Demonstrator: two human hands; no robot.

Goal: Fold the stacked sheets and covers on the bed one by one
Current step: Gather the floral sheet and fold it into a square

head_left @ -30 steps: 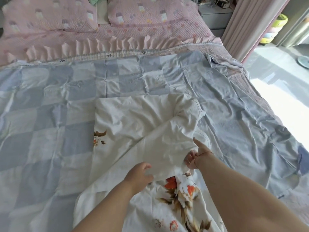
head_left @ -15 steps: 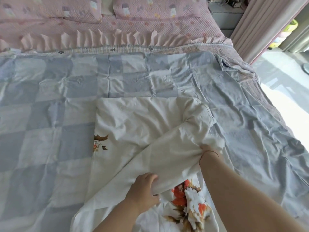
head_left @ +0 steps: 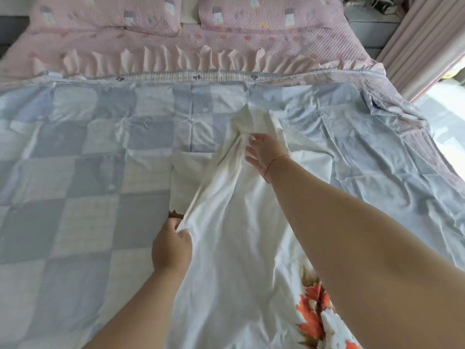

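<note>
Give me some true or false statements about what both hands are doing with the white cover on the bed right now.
1. The left hand pinches the white cover. True.
2. The right hand rests on a pink pillow. False: it holds a bunched part of the white cover.
3. The white cover lies on a blue checked sheet. True.
4. The white cover is plain throughout. False: an orange flower print shows near the right forearm.

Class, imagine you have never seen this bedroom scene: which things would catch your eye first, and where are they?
First, the white sheet in the middle of the bed, stretched between two bare hands: the left hand grips its near edge, the right hand holds a bunched part further up. It lies on a blue checked cover. Pink pillows sit at the head of the bed.
</note>
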